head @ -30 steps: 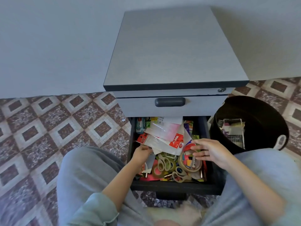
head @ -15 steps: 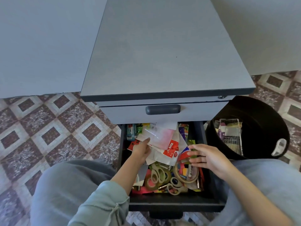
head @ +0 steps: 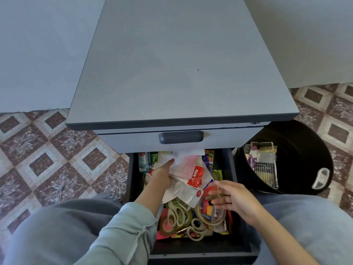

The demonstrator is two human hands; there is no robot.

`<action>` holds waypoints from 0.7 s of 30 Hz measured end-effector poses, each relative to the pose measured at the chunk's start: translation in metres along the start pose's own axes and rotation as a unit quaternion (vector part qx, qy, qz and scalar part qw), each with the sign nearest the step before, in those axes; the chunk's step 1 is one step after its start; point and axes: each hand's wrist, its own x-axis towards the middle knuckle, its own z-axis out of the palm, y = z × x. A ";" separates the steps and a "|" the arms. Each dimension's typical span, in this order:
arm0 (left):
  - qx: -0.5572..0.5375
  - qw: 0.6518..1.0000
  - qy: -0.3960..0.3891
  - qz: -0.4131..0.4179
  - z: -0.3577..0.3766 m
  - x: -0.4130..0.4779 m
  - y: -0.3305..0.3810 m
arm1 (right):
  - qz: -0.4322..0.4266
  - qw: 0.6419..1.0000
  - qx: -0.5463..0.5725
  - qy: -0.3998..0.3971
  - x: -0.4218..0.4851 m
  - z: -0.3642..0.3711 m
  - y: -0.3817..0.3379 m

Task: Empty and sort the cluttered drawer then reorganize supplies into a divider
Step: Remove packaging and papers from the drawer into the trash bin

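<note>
Clutter fills the open drawer [head: 198, 250] of a grey cabinet [head: 181, 64], and both hands are inside it. The left hand [head: 161, 175] reaches toward the back of the drawer, its forefinger lying straight along the top of a pile of clear plastic packets [head: 183, 165] with red and white labels. The pile sits just beyond and to the right of that hand, touching it. The other fingers are hidden by the back of the hand and the packets, so I cannot tell whether they pinch the pile or merely rest against it.

The right hand [head: 236, 200] is over the right half of the drawer with its fingers loosely spread and holding nothing. Its fingertips are blurred. Under them lies a large tape roll [head: 200, 214], though whether they touch it I cannot tell. Pale-handled scissors [head: 197, 230] lie near the drawer's front, beside smaller tape rolls and bright paper scraps too jumbled to name.

The back of the drawer is covered by the closed upper drawer [head: 133, 142] — the packets run under its edge. A grey-green sleeve [head: 122, 232] hides the drawer's near-left corner. To the right of the cabinet, on the patterned floor, stands a black bin [head: 298, 150] holding a pack of pens [head: 264, 165]; its near side is cut off by the person's knee.
</note>
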 end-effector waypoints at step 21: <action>0.126 0.977 -0.171 -0.012 -0.101 -0.075 -0.036 | -0.004 1.000 -0.017 0.015 -0.003 0.006 -0.001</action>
